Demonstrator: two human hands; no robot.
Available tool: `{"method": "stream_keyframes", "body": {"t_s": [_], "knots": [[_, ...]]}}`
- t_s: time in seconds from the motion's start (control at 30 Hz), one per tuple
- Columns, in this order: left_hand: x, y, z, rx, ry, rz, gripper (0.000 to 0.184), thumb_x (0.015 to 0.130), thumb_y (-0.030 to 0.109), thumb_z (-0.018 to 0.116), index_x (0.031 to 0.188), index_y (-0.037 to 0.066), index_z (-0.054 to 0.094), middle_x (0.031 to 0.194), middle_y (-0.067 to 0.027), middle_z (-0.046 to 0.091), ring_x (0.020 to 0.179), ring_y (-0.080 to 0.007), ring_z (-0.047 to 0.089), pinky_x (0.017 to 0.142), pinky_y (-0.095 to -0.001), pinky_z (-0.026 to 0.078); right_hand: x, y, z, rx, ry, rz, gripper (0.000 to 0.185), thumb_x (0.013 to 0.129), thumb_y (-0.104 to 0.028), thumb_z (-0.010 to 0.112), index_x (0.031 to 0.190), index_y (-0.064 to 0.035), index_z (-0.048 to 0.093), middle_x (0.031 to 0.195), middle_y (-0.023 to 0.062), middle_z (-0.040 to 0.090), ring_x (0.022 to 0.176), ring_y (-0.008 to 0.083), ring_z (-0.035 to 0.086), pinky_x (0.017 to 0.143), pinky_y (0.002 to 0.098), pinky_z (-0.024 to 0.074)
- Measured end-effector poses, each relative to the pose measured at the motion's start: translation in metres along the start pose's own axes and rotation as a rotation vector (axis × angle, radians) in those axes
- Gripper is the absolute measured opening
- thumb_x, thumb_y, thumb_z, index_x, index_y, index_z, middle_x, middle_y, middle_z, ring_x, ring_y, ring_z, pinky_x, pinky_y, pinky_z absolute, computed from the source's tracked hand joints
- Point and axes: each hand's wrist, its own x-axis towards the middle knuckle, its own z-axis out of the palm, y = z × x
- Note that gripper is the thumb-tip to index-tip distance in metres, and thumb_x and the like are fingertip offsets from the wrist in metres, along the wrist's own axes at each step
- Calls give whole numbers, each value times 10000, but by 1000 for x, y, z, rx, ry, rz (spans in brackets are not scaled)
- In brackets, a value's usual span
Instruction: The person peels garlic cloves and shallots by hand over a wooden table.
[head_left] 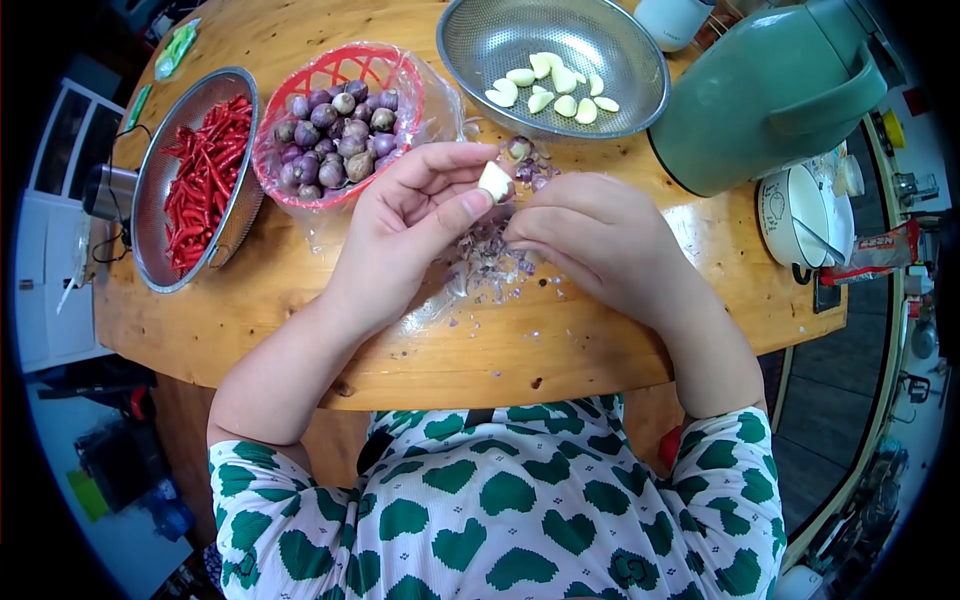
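Note:
My left hand (405, 220) pinches a pale peeled garlic clove (495, 181) between thumb and fingers, above the table. Close beside it, my right hand (600, 235) is closed with its fingers curled inward; whatever they hold, if anything, is hidden. Beneath both hands lies a scatter of papery purple and white skins (487, 250). A few purple pieces (520, 150) sit just beyond the fingertips. Farther back, a steel colander (455, 75) holds several peeled cloves (565, 105). To the left, a red plastic basket (268, 165) lined with a clear bag is filled with small purple-skinned bulbs (340, 130).
A steel colander of red chilies (212, 180) stands at the table's left. On the right are a large green thermos jug (750, 110) and a white enamel mug (780, 215) with a utensil in it. The wooden table's near edge (480, 405) runs before my body.

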Motion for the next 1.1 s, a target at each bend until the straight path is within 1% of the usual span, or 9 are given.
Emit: {"method": "stream_keyframes", "body": {"t_s": [0.07,0.27,0.37,0.47,0.57,0.67,0.87,0.97,1.1], "knots": [[1,1,-1,59,6,1,345,985,72,606,1324,39,548,1306,-108,633,1197,-167,607,1030,-343,494,-2,1,5,-19,35,0,152,757,-73,785,842,-77,659,857,68,650,800,276,660,684,372,540],[2,-1,0,56,-45,20,321,949,35,626,1264,13,566,1299,-123,632,1195,-164,602,1036,-326,478,-6,4,2,75,103,117,150,749,-80,798,821,-70,667,871,65,677,805,263,674,682,362,543],[2,-4,1,-20,-60,65,309,970,-49,585,1277,-14,566,1248,-99,651,1127,-130,629,993,-287,513,-9,10,5,98,129,77,148,754,-79,804,858,-79,698,876,62,706,805,257,687,685,353,544],[2,-5,0,-53,-97,60,325,955,-76,590,1275,-21,569,1226,-112,660,1114,-145,644,993,-292,520,-6,4,1,58,168,128,164,752,-70,807,895,-80,727,865,52,722,804,241,698,699,340,552],[1,-8,-1,-14,-93,68,335,940,-95,606,1268,-32,581,1217,-126,665,1108,-162,656,1001,-299,527,-3,2,1,56,249,86,174,750,-68,808,912,-76,743,863,43,729,800,222,708,713,327,563],[-1,-3,2,57,-73,-3,336,916,-54,635,1247,-7,604,1235,-125,664,1127,-171,639,1018,-318,496,-4,5,2,25,255,13,159,748,-66,809,891,-72,739,866,51,732,801,217,716,720,321,574],[-2,-2,2,56,-69,-7,351,916,-40,657,1262,-8,610,1216,-127,676,1129,-178,642,1012,-327,506,-7,5,2,60,226,30,147,750,-57,805,879,-75,736,871,65,732,809,222,723,719,318,585],[-1,-4,0,9,-89,26,313,926,-88,640,1236,-51,613,1223,-153,669,1122,-177,663,1014,-299,539,-7,5,1,55,217,39,158,747,-57,806,890,-78,742,870,61,732,805,221,723,716,316,585],[-2,-2,2,22,-92,30,323,922,-70,647,1242,-38,612,1223,-145,668,1129,-182,656,1014,-307,529,-5,-1,3,52,273,72,169,746,-61,809,902,-83,750,877,59,739,799,216,724,717,313,585]]}}
